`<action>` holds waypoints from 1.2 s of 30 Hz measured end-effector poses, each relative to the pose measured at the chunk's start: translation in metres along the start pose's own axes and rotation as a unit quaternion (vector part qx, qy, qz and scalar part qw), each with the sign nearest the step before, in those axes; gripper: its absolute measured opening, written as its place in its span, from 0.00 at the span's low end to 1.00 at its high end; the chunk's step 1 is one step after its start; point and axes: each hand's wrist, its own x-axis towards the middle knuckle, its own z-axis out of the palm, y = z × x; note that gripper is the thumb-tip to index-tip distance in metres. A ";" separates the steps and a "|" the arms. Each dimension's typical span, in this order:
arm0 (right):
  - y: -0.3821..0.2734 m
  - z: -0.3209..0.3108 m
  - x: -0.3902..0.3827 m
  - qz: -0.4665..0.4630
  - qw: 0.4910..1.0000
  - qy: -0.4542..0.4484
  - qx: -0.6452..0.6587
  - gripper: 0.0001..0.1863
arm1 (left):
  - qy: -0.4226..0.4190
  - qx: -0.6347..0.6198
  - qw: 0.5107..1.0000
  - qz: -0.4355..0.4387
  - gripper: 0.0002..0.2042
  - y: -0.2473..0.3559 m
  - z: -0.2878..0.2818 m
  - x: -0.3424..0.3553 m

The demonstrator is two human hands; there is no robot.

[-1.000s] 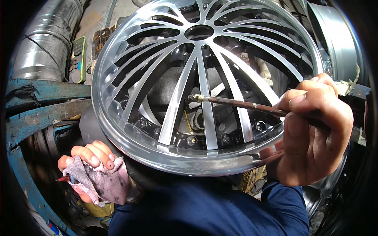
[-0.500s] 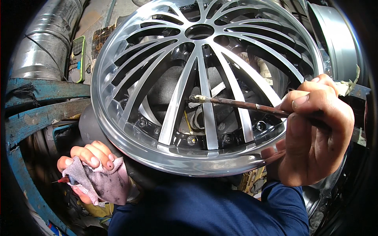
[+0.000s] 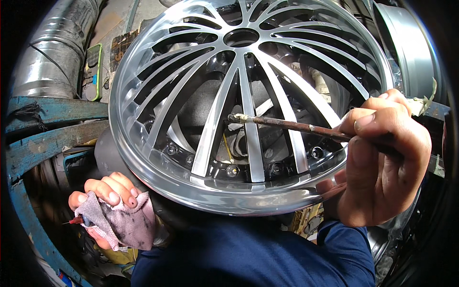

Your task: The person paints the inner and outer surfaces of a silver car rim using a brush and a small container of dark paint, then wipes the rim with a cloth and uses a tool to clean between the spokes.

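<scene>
Silver-and-black, multi-spoke metal wheel rim dominates my view, reaching up to twelve o'clock; it is round, so its face has no long axis, and that face points up toward me. From my right hand, at about its four o'clock and the nearer of the two, it lies toward ten; from my left hand, off its eight, toward two. My right fingers are pinched closed on a slim brown-handled brush, its long axis aiming between nine and ten, bristles beside a silver spoke; whether they touch, I cannot tell. My left fingers curl closed round a stained pinkish cloth, a small red-tipped tool poking out toward nine.
</scene>
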 end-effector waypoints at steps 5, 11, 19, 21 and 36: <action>0.000 0.001 0.000 0.008 1.000 -0.003 0.017 0.09 | -0.002 -0.002 1.000 0.000 0.26 0.001 0.002 0.001; 0.002 0.002 -0.001 0.010 0.999 0.012 0.037 0.10 | -0.014 -0.003 1.000 0.009 0.27 -0.002 -0.003 0.001; 0.006 0.004 -0.001 -0.006 0.997 0.057 0.056 0.09 | 0.015 0.009 1.000 -0.006 0.25 0.002 0.003 0.001; 0.008 0.004 -0.003 0.002 0.993 0.098 0.067 0.09 | 0.021 0.005 1.000 -0.004 0.24 0.000 0.006 0.002; 0.084 -0.074 -0.076 0.090 0.876 0.395 0.260 0.15 | 0.008 -0.026 0.999 -0.016 0.21 0.001 0.007 0.002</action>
